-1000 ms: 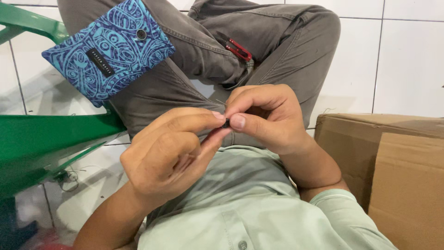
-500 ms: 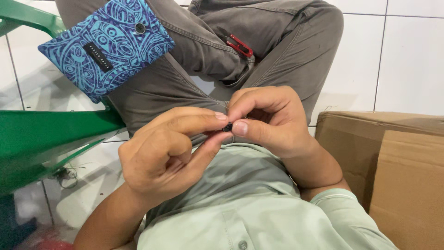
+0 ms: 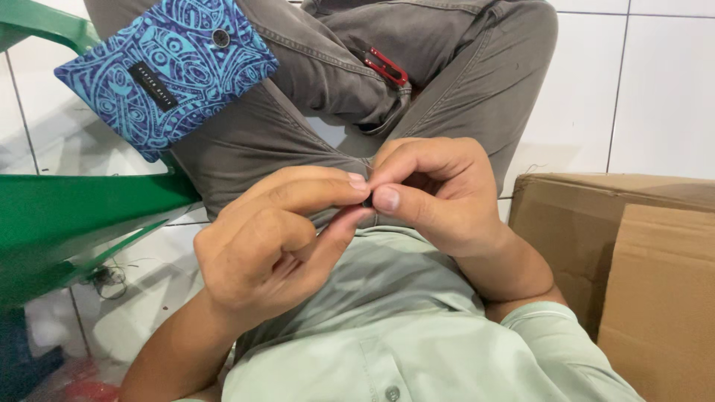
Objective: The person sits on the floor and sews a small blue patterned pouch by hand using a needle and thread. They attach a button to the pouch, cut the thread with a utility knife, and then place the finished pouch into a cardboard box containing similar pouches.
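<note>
Pinching tiny dark object [image 3: 366, 202] btwn both hands, L [image 3: 272, 238] & R [image 3: 436, 193].

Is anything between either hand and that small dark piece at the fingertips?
Nothing visible. The left hand and right hand meet fingertip to fingertip over the lap, both pinching the small dark piece. It is mostly hidden by the fingers. The blue patterned pouch lies apart on the thigh.

Left hand [image 3: 275, 246] and right hand [image 3: 439, 193] meet fingertip to fingertip (both pinched), forearms bent inward.
</note>
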